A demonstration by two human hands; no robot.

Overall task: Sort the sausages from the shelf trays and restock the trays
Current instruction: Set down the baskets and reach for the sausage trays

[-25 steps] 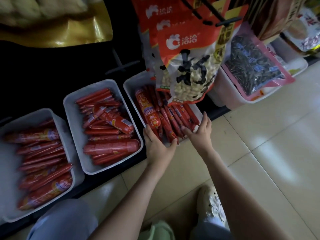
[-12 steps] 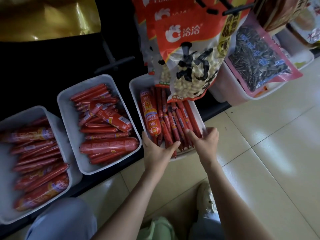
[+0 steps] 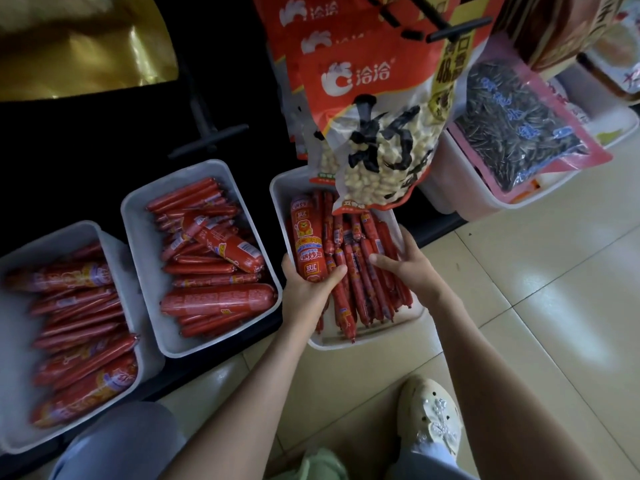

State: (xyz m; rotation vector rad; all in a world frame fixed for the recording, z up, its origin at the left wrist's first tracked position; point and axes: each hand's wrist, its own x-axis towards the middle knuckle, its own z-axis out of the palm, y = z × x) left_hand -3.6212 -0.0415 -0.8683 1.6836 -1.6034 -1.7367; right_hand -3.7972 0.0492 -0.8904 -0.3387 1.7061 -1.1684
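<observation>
L hand (image 3: 308, 289) grips the fat sausage (image 3: 306, 237) at its near end, thumb round one side, fingers round the other. It sits in the right tray (image 3: 346, 344), against the left wall. Its long axis runs straight away from me, parallel w/ the thin sausages (image 3: 360, 271) packed beside it.

R hand (image 3: 405, 268) lies over those thin ones, thumb on top, fingers along the tray's right wall. Can't tell if it actually has hold of any.

Key relation: the fat one is the odd one out here, and its likely home is to my left. The mid tray (image 3: 138, 209) is just beside this tray and holds mixed sizes. Its big sausage (image 3: 218, 299) lies crosswise, roughly square to the one I'm holding. The left tray (image 3: 52, 233) is further off, also w/ thick ones near its front.

L hand is the nearer one to both, so it prob. does the carry. I'd need to lift the near end, clear the wall, then turn the sausage approx a quarter to match.

Watch the peanut bag (image 3: 377, 150) hanging over this tray's far end. It's not over the fat sausage's far tip but hangs close by, so pull back toward me before lifting.
</observation>
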